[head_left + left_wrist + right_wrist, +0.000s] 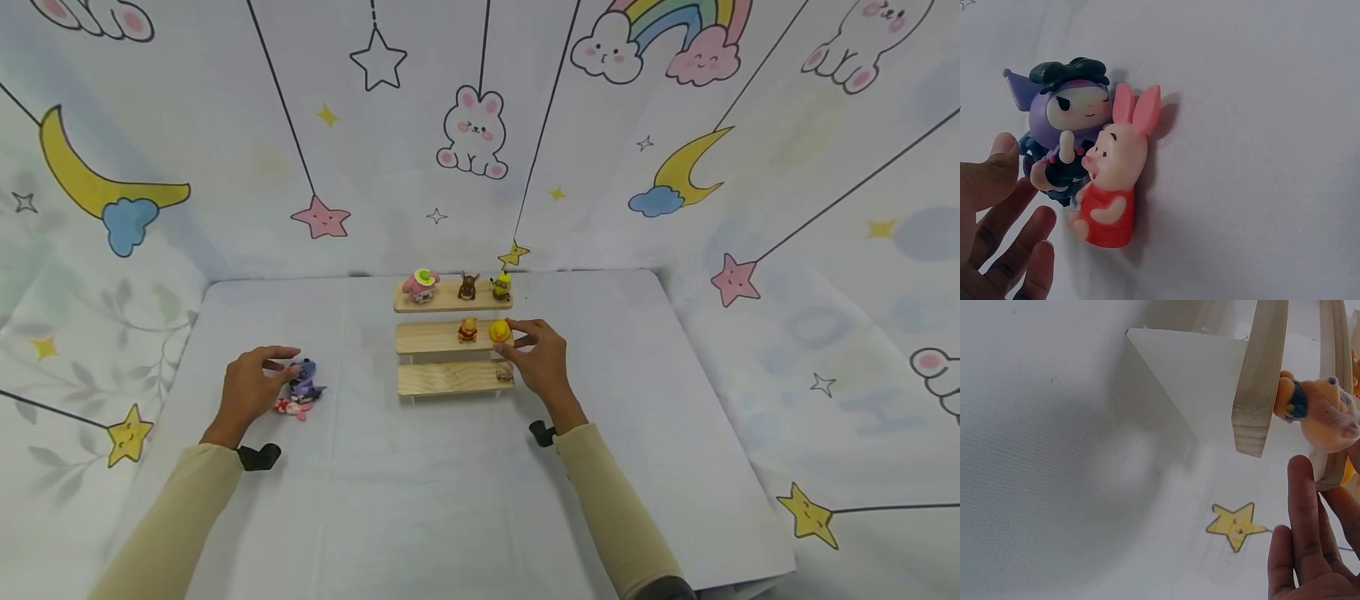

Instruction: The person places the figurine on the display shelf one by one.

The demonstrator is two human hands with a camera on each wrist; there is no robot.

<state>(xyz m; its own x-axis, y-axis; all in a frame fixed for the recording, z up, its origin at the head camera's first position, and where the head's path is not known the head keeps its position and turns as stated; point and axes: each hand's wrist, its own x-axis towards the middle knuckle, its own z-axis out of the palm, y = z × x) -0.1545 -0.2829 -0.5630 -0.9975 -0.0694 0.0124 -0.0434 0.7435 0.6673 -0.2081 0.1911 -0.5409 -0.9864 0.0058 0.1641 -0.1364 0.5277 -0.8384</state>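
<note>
My right hand (542, 358) reaches to the right end of the middle wooden shelf (427, 338), thumb and forefinger pinching a small yellow figurine (499, 331) there. Beside it sits a bear figurine (467, 330) in red. Just under that hand, a peach-coloured figurine (1330, 419) with a blue garment sits on the lowest shelf (1261, 375). On the left, my left hand (253, 385) is at a purple-hooded figurine (1072, 115) with a dark bow, thumb tip close to its side and the fingers spread. A pink piglet figurine (1113, 181) in red lies against it.
Behind, the top shelf (444, 296) bears a pink figurine (422, 286), a brown one (468, 287) and a yellow-green one (501, 287). White cloth (420, 483) covers the table. A printed backdrop (247, 150) with stars and rabbits rises around it.
</note>
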